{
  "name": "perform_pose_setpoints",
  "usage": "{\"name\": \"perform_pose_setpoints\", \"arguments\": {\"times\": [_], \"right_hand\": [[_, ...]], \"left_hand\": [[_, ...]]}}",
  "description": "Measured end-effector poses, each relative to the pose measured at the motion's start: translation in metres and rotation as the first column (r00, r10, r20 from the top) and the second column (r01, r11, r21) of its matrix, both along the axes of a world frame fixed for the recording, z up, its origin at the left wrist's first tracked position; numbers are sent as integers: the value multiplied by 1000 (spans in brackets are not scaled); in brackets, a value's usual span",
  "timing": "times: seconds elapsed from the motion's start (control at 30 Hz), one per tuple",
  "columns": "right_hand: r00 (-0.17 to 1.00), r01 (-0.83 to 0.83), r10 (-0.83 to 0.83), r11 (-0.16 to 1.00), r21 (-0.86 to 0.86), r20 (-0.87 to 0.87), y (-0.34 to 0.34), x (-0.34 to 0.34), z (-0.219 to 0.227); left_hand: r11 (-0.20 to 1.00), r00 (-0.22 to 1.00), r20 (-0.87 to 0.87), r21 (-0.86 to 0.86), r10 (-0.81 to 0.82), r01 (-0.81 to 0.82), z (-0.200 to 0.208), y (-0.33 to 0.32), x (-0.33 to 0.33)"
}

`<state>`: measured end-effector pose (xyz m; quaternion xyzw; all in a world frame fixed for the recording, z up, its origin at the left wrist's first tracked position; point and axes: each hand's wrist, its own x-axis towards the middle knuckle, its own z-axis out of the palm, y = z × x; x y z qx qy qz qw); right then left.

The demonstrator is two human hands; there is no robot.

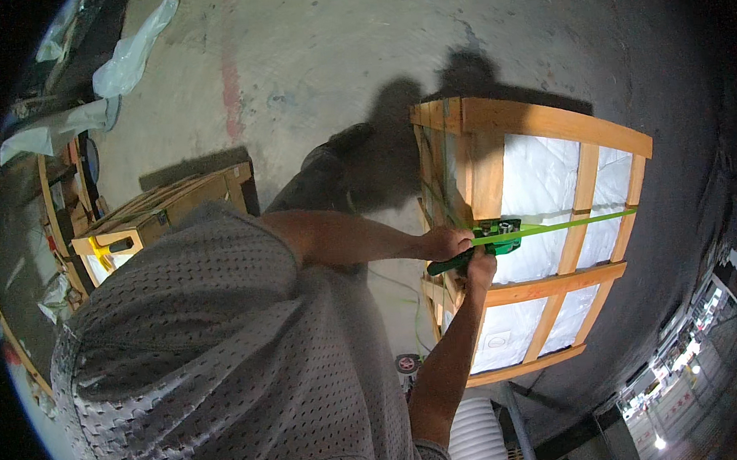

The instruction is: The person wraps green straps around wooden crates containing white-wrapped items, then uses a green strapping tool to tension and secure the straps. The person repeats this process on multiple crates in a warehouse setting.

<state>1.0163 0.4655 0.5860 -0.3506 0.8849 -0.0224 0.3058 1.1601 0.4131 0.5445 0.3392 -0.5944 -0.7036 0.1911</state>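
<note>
A green strapping tool (pixel 504 232) with a dark green handle lies against the side of a wooden crate (pixel 581 187). A bright green strap (pixel 571 224) runs from it across the crate's slats and white-wrapped contents. My left hand (pixel 449 242) is closed at the strap by the tool's near end; part of its grip is hidden. My right hand (pixel 482 268) wraps round the tool from below, where the handle meets the body. Both forearms reach toward the crate, the left one above the right.
Another wooden crate (pixel 176 195) stands at the left, with a yellow-and-black tool (pixel 110 248) on it. Clear plastic sheeting (pixel 135 63) hangs at the upper left. A small red-centred wheel (pixel 408 363) and a white ribbed roll (pixel 480 434) sit below the strapped crate.
</note>
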Motion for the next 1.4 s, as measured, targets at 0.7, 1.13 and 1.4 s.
{"name": "perform_pose_setpoints", "arguments": {"times": [0.7, 1.13, 1.4], "right_hand": [[959, 257, -244, 963, -82, 146, -2, -27, -1], [991, 116, -112, 992, -49, 76, 5, -43, -15], [998, 67, -68, 994, -92, -1, 4, -41, -15]], "left_hand": [[995, 991, 108, -51, -83, 89, -33, -30, -15], [988, 947, 297, -63, -119, 144, -46, -46, -16], [958, 919, 363, -175, -152, 228, -13, -39, -14]]}}
